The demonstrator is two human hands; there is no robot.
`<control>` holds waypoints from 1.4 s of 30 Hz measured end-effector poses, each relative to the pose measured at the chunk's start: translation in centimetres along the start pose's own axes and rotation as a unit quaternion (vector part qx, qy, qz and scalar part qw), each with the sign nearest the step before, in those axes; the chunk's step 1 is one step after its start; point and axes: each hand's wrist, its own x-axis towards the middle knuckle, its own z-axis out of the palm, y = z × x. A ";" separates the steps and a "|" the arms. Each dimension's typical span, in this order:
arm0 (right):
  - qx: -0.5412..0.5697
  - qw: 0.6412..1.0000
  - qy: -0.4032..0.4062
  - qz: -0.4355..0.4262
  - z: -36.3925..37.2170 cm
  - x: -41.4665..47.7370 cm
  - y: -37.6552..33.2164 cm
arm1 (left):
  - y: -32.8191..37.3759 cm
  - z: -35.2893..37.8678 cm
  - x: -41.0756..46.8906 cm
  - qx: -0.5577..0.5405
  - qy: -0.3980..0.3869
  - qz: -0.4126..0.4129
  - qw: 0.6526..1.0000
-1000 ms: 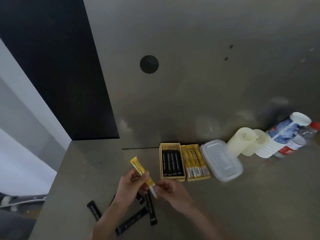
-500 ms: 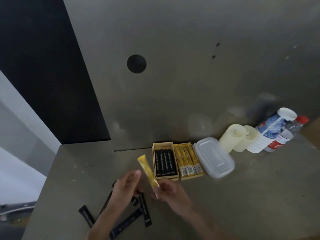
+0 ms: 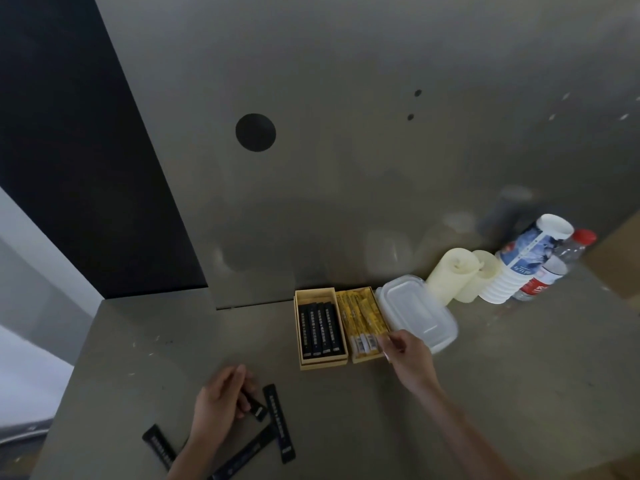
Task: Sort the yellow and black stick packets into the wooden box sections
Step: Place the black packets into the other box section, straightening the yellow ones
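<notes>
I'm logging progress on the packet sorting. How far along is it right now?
Done: four black packets fill the left section and several yellow packets the right. In hand: the right hand is at the yellow section's near end; the left hand touches a loose black packet. Left: about four black packets on the table.

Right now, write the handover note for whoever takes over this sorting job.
Right hand: at the near right corner of the yellow section, fingers on a yellow packet going in; whether it is released yet is unclear.
Left hand: on the table, fingers closing on a loose black packet.
Done: black section holds a row of black packets; the yellow section holds several yellow ones.
Left: four loose black packets by the left hand, counting the gripped one; others lie flat. They go in the black section. No loose yellow packets visible.
</notes>
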 end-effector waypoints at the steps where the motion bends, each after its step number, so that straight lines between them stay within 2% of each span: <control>1: -0.009 1.000 0.003 -0.005 0.2 0.2 -0.1 | -0.1 0.0 0.1 -0.003 0.000 -0.001 1.000; 6: -0.004 0.999 0.029 -0.021 1.5 0.8 -0.5 | -0.3 -0.2 0.0 -0.010 -0.003 0.001 1.000; 11: -0.093 0.991 0.046 -0.086 2.4 0.5 0.3 | -0.1 -0.2 -0.1 0.000 -0.005 0.003 1.000; 16: -0.126 0.983 0.055 -0.123 2.5 0.5 1.7 | 0.4 -0.2 -0.6 0.007 -0.013 -0.004 1.000; 25: -0.136 0.980 0.083 -0.122 3.1 0.8 2.3 | 0.7 -0.4 -0.8 0.035 -0.019 0.005 0.999; 27: -0.137 0.979 0.081 -0.130 3.0 0.8 2.5 | 0.9 -0.4 -1.0 0.070 -0.026 0.017 0.997; 29: -0.143 0.977 0.078 -0.135 3.1 0.9 2.8 | 1.2 -0.3 -1.1 0.152 -0.046 0.034 0.987; 34: -0.147 0.977 0.074 -0.137 3.1 0.9 3.0 | 2.6 1.2 -1.5 0.381 -0.155 0.100 0.906; 36: -0.145 0.977 0.073 -0.139 3.1 0.8 3.0 | 2.8 1.6 -1.5 0.396 -0.152 0.108 0.899; 42: -0.150 0.975 0.074 -0.146 3.1 0.8 3.2 | 3.2 1.8 -1.4 0.367 -0.137 0.085 0.916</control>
